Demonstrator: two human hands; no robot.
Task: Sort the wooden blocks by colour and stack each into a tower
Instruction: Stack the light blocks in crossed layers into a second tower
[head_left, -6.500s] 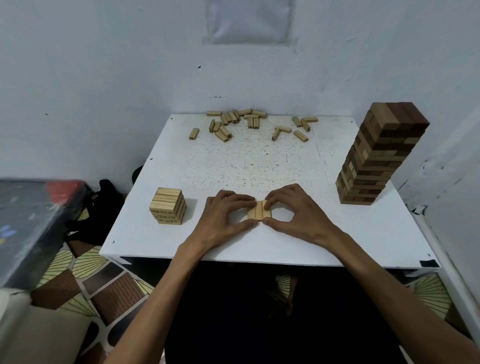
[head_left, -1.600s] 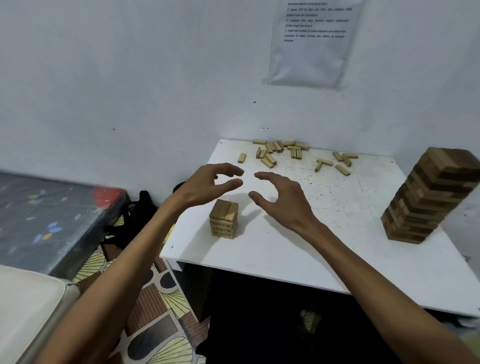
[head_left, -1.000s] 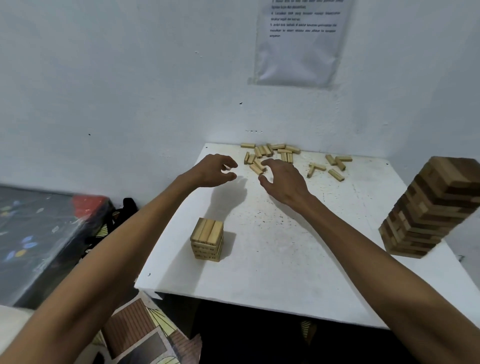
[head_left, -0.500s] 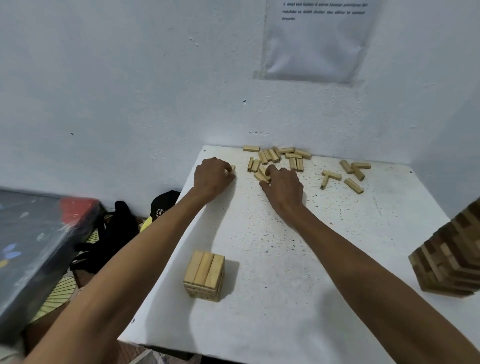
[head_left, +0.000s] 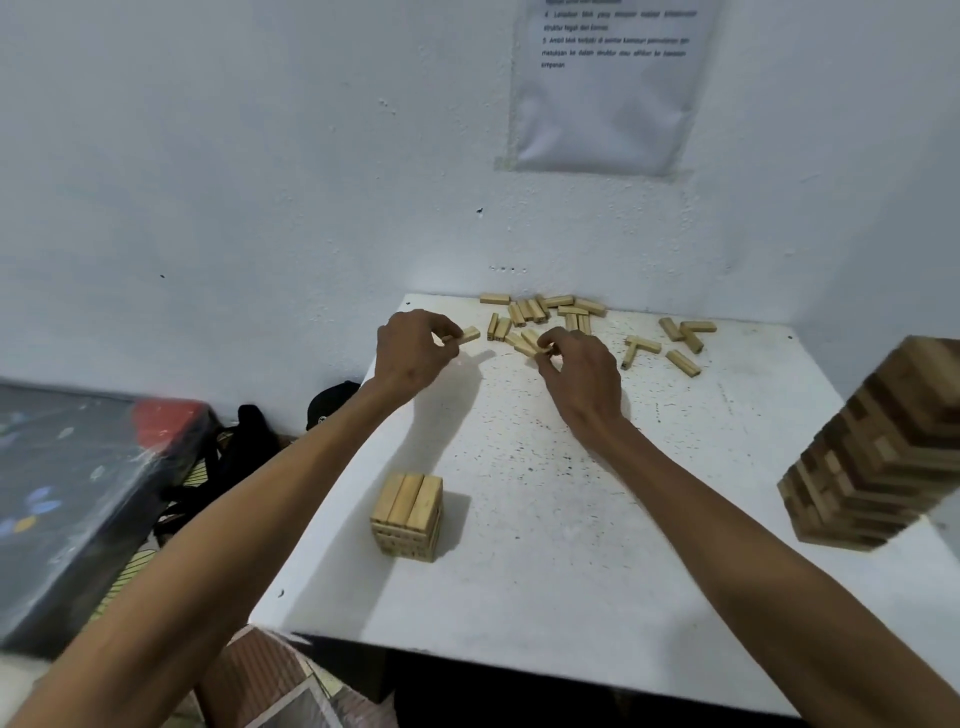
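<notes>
At the far edge of the surface (head_left: 571, 545), our left hand (head_left: 410, 353) pinches one pale block (head_left: 467, 335). Our right hand (head_left: 579, 371) grips another pale block (head_left: 527, 343) among the scattered blocks (head_left: 571, 312).

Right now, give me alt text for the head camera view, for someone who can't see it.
Two bare hands reach to loose light wooden blocks at the far edge of a white table: the left hand pinches one block, the right hand grips another. A short light tower stands near the front left, a tall mixed-colour tower at right.
</notes>
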